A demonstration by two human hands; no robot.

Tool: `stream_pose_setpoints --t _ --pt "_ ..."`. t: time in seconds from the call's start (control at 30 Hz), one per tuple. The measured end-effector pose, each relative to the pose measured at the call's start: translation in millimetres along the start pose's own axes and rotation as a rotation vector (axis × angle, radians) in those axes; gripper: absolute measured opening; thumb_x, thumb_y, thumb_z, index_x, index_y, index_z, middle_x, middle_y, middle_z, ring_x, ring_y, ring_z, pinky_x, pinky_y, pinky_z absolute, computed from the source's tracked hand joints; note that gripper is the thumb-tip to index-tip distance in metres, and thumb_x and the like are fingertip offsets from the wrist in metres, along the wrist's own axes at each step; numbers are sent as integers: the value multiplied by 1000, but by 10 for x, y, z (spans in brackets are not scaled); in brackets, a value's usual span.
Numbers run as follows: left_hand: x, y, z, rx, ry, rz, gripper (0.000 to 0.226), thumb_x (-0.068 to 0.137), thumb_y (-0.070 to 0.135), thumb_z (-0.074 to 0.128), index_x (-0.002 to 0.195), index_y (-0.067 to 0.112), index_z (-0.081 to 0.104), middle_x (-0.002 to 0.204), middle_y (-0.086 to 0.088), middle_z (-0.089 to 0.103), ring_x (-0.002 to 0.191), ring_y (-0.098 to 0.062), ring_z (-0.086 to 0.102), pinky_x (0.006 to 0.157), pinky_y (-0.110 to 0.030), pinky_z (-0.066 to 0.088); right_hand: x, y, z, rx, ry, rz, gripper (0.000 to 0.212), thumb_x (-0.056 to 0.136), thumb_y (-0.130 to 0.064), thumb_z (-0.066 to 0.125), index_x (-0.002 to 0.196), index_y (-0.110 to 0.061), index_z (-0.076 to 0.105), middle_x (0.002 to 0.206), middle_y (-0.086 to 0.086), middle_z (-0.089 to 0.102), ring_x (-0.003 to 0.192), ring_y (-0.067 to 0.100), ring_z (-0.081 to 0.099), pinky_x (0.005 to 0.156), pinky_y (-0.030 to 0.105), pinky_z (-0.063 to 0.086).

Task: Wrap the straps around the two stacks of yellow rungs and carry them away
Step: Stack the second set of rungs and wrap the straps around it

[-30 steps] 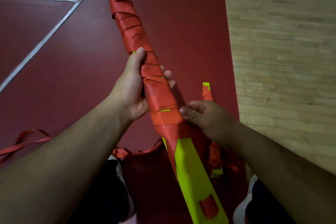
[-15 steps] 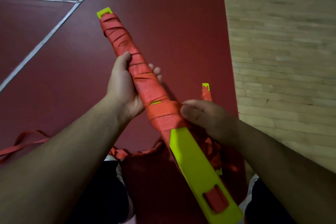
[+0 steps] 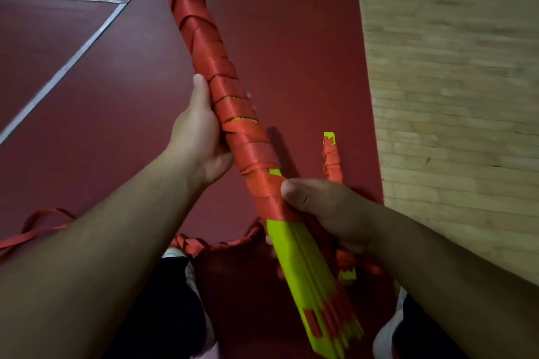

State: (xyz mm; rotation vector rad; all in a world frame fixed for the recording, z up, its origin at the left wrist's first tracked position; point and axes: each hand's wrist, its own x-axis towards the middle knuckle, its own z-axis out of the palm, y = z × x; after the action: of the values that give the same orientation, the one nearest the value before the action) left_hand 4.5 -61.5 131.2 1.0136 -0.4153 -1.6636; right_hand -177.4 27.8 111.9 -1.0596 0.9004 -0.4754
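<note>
Over the red floor (image 3: pixel 291 38), left hand (image 3: pixel 201 140) and right hand (image 3: pixel 326 207) both grip — fingers curled — the strap-wrapped rung stack (image 3: pixel 250 148).

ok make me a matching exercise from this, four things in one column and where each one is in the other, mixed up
1 left hand
2 right hand
3 second stack
4 loose strap

a on the mat, far left
b around the wrapped middle of the held stack
c on the mat by the wooden floor
d where the wrapping meets bare yellow

Pairs: 1-b; 2-d; 3-c; 4-a
</note>
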Motion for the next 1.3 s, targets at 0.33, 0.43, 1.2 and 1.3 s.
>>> stream_pose_setpoints --t 0.33,0.43,1.2,1.3 --pt "33 -171 -43 292 227 5 20 90 17 71 94 13 52 77 -7 54 53 -18 58 60 -35 53 75 -85 -69 -969 158 -66 90 71 -89 39 85 -4 65 75 16 63 67 29 57 64 44 48" --pt "45 -194 -39 297 228 20 17 91 15 68 92 13 52 77 -7 54 53 -18 58 62 -36 54 39 -157 -132 -1060 137 -14 86 69 -84 37 85 -5 66 79 15 65 72 28 60 68 45 49" --pt "40 -171 -68 405 153 66 15 92 10 63 98 14 50 78 -7 54 58 -18 60 47 -31 53 1 -153 -228 -880 144 -100 28 75 7 55 86 -15 66 65 -21 61 62 -3 55 60 18 43" --pt "19 -165 -60 391 151 44 13 93 11 63 97 13 50 78 -7 54 56 -18 60 46 -32 52 -30 -174 -223 -804 105 -107 14 83 -6 66 91 -18 67 73 -8 65 65 0 57 64 28 48"
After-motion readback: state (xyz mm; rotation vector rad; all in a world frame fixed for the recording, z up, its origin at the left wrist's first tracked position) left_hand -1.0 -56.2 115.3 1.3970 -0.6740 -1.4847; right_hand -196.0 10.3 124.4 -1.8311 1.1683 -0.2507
